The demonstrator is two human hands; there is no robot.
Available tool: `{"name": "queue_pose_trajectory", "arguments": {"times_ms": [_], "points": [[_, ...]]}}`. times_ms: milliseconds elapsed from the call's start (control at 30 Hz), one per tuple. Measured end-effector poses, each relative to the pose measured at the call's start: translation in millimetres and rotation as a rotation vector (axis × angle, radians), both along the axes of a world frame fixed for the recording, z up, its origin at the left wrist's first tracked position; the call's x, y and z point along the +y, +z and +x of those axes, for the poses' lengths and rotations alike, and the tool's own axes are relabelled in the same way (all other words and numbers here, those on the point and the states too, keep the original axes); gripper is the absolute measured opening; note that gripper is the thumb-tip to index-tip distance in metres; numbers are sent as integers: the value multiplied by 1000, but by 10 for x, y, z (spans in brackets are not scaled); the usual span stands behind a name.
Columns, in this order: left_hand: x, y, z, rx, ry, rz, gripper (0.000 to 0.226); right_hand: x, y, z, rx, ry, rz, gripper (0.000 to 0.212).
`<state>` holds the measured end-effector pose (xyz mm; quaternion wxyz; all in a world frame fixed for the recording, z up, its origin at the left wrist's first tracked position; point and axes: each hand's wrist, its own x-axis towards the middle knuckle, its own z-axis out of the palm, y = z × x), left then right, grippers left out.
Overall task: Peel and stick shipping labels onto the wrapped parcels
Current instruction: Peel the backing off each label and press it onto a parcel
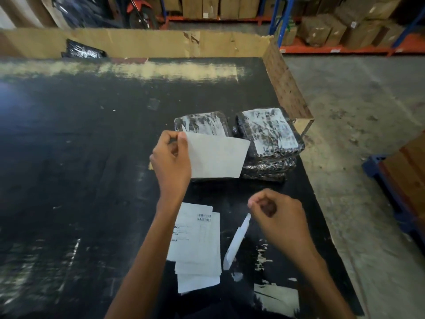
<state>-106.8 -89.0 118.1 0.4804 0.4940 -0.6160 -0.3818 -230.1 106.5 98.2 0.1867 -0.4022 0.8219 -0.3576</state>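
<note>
My left hand (171, 161) pinches the upper left corner of a white label (218, 157) and holds it up over a black wrapped parcel (202, 125). To the right stands a stack of black wrapped parcels (269, 143), the top one bearing a label. My right hand (276, 212) hovers lower right with its fingers curled; it is empty as far as I can see. A narrow white backing strip (236, 242) is just left of that hand. A pile of printed shipping labels (197, 245) lies on the black table between my forearms.
A cardboard wall (138, 42) runs along the table's (80, 157) far edge and right corner. Another black parcel (84, 51) sits at the far left behind it. Concrete floor (356, 111) lies to the right, with shelves of cartons (333, 31) beyond. A white paper scrap (276, 300) lies at the near edge.
</note>
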Motion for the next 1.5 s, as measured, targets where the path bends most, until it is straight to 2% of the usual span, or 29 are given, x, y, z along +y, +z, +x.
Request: {"name": "queue_pose_trajectory", "arguments": {"times_ms": [100,200,300,367,467,533,633,733,800,867,900,1000,1133,1200,1300,1500], "points": [[224,157,1,31,-69,-119,23,-251,408,-14,-405,-33,-189,21],[444,232,39,-10,-167,-277,18,-642,615,-82,-696,-98,-157,49],[592,163,117,-107,-283,-477,17,-910,732,-174,-769,-127,-208,52],[615,128,145,-183,-324,-579,21,-1049,807,-197,-719,-102,-283,47],[572,125,175,-276,-381,-645,30,-1255,929,-215,-676,-49,-408,10],[537,132,189,-296,-373,-593,43,-1362,1019,-226,-682,-32,-456,13],[435,179,179,-103,-244,-293,56,-1432,1090,-313,-739,54,-445,17],[184,369,89,201,-268,101,41,-1481,1142,-392,-845,181,-406,24],[20,469,19,282,-293,162,24,-1535,1146,-424,-856,240,-373,26],[-109,489,-38,267,-230,129,7,-1617,1120,-452,-833,265,-360,25],[-166,473,-59,248,-194,118,5,-1664,1105,-470,-788,267,-353,23],[-372,361,-108,161,-144,149,10,-1844,1046,-545,-590,209,-329,14],[-590,205,-195,-11,-101,170,2,-2135,778,-656,-286,86,-209,5],[-640,141,-223,-120,-87,179,19,-2234,628,-682,-159,64,-145,13],[-647,63,-219,-276,-100,165,31,-2302,448,-688,-92,38,-95,28],[-646,-49,-258,-465,-137,67,32,-2342,215,-666,-17,-5,-85,28]]}}
